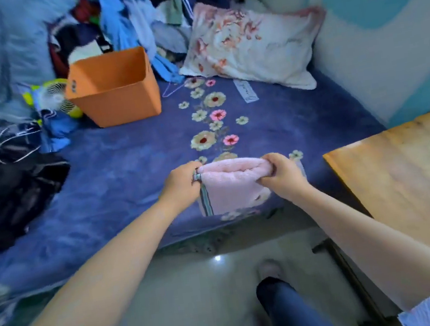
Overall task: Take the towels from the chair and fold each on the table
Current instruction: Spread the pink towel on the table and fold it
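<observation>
Pink terry towel (235, 185) with a striped border hangs folded between my hands at the centre of the frame, over the edge of the blue flowered blanket (126, 169). My left hand (181, 185) pinches its striped corner and my right hand (282, 175) clamps the other, keeping the fold taut (it would sag otherwise). At the right edge waits the wooden table (407, 163), where folding belongs.

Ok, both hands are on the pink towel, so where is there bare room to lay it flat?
The wooden table on the right shows bare top. The blue floral bedspread is free between the orange bin, the pillow and the towel. The clothes pile and small fan crowd the left. Left hand and right hand grip the towel.
</observation>
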Demonstrator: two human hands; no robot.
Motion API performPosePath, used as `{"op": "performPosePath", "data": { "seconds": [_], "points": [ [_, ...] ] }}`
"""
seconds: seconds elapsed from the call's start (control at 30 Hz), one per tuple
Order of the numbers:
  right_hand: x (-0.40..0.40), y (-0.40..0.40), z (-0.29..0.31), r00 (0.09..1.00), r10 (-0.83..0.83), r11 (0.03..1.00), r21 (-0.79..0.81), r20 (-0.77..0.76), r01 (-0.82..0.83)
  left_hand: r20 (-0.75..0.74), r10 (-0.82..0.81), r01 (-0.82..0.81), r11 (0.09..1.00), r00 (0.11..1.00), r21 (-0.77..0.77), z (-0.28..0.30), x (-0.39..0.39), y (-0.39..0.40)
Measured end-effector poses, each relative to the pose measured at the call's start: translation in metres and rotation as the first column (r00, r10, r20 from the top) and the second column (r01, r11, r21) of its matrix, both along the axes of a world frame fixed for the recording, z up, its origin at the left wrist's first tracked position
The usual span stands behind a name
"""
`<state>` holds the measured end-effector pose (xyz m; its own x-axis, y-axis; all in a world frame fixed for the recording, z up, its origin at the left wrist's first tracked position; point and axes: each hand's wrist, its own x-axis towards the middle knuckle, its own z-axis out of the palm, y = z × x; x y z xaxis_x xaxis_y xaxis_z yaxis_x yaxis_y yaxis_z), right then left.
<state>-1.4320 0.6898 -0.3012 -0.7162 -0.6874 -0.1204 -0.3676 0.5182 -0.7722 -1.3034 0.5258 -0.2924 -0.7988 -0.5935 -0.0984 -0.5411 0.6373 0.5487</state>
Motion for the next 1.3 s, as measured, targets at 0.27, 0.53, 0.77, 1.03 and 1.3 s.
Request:
{"op": "performPosePath", "data": {
  "seconds": [0.27, 0.53, 0.77, 1.03, 1.3],
  "points": [
    [-0.006, -0.117, 0.03, 0.957, 0.245, 0.967, -0.113, 0.156, -0.23, 0.116, 0.241, -0.242, 0.97, 0.963, -0.01, 0.018, 0.03, -0.098],
    [-0.073, -0.258, 0.05, 0.91, 0.351, 0.931, -0.187, 0.223, -0.313, -0.085, 0.405, -0.401, 0.914, 0.91, 0.068, 0.048, -0.01, -0.219],
    [-0.097, -0.357, 0.061, 0.854, 0.391, 0.911, -0.278, 0.344, -0.305, -0.227, 0.635, -0.556, 0.764, 0.738, 0.328, 0.053, -0.032, -0.298],
    [-0.112, -0.492, 0.063, 0.828, 0.425, 0.886, -0.355, 0.365, -0.298, -0.3, 0.634, -0.373, 0.705, 0.713, 0.604, 0.046, -0.043, -0.439],
    [-0.121, -0.629, 0.064, 0.889, 0.276, 0.916, -0.381, 0.365, -0.128, -0.404, 0.563, -0.333, 0.792, 0.721, 0.511, 0.055, -0.097, -0.597]
  ]
}}
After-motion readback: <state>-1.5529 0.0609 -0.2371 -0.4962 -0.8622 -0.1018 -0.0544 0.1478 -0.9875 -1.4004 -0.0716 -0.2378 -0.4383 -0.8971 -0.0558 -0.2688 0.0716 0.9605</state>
